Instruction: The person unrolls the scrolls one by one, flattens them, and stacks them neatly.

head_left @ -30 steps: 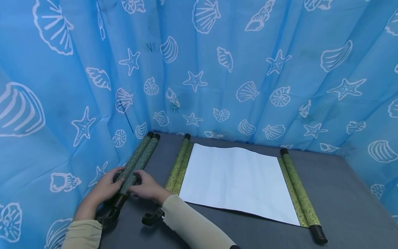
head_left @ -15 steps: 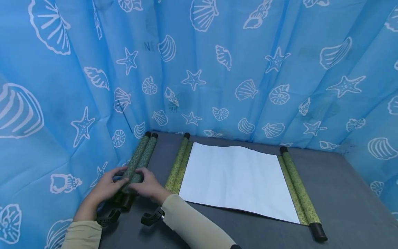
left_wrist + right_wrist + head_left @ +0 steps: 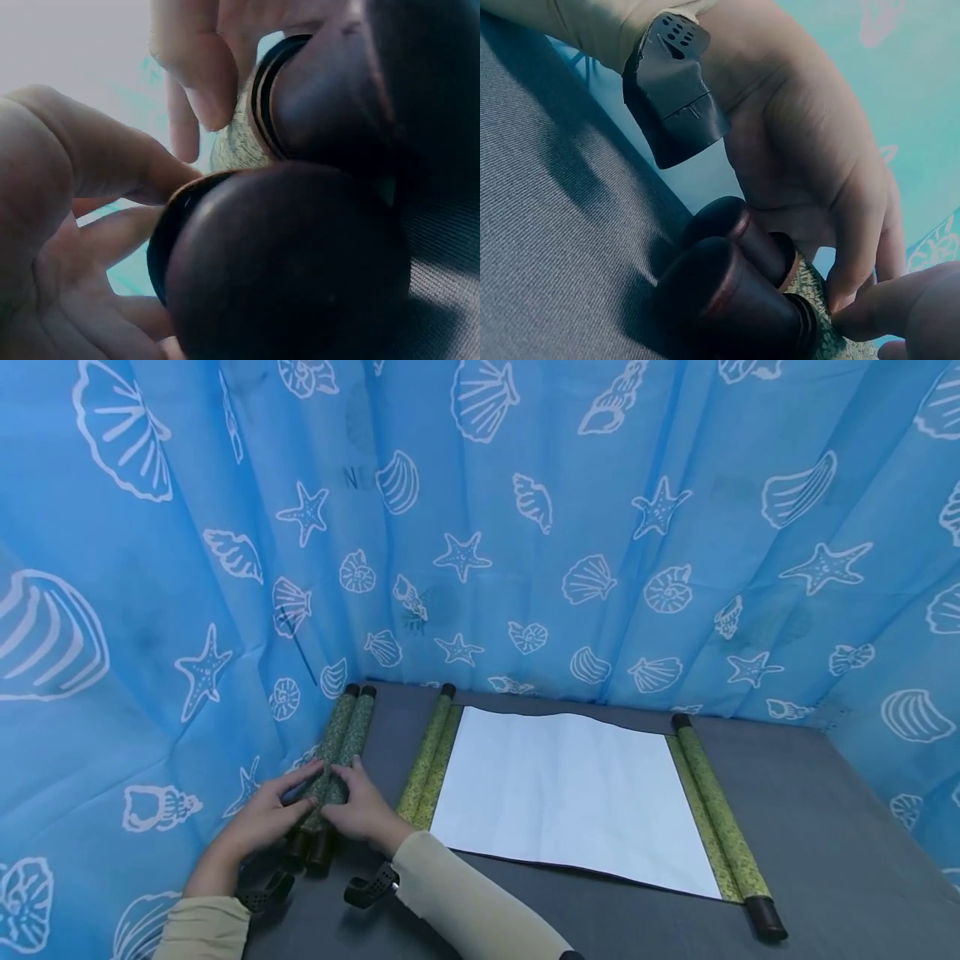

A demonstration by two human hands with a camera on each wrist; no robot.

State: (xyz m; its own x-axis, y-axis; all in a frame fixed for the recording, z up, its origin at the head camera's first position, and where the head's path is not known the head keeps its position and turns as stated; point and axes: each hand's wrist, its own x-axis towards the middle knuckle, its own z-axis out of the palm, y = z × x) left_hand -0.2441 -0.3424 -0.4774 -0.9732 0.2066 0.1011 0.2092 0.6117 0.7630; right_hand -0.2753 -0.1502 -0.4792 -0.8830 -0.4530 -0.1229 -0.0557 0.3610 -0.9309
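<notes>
A dark green scroll point(image 3: 330, 752) lies at the left of the table as two rolls side by side, with dark end knobs. In the head view my left hand point(image 3: 270, 817) holds the left roll with thumb and fingers. Beside it my right hand point(image 3: 367, 806) holds the right roll, its thumb close to the left thumb. The left wrist view shows one knob point(image 3: 292, 262) large in front, next to my left hand point(image 3: 82, 172). In the right wrist view two knobs point(image 3: 712, 292) lie together, with fingertips of my right hand point(image 3: 915, 311) at the patterned cloth.
A yellow-green scroll point(image 3: 712, 810) lies partly unrolled to the right, its white sheet point(image 3: 570, 802) facing up. The grey tabletop point(image 3: 840, 827) extends to the right. A blue shell-print curtain point(image 3: 480, 527) hangs behind and at the left.
The near end of the green scroll has swung right, and both near knobs now show side by side. Both hands have shifted slightly right with it. The white sheet's scroll stays put.
</notes>
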